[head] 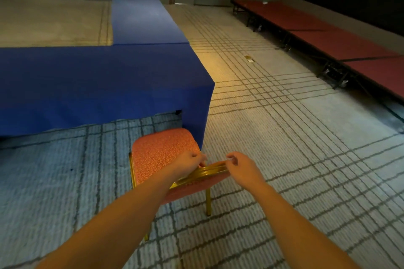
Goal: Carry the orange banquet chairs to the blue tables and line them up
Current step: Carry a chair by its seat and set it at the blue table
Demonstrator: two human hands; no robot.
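An orange banquet chair (161,150) with a gold frame stands on the carpet just in front of the near right corner of the blue-draped table (105,76). Its seat points toward the table. My left hand (189,162) grips the top of the chair's backrest on the left. My right hand (241,166) grips the same gold top rail on the right. A second blue table (142,19) runs away from the first at a right angle, forming an L.
Patterned carpet (273,126) stretches out to the right of the tables. A row of low red-topped stage platforms (328,35) on black legs lines the right wall. A small floor socket (249,59) sits in the carpet. Panelled walls close the far end.
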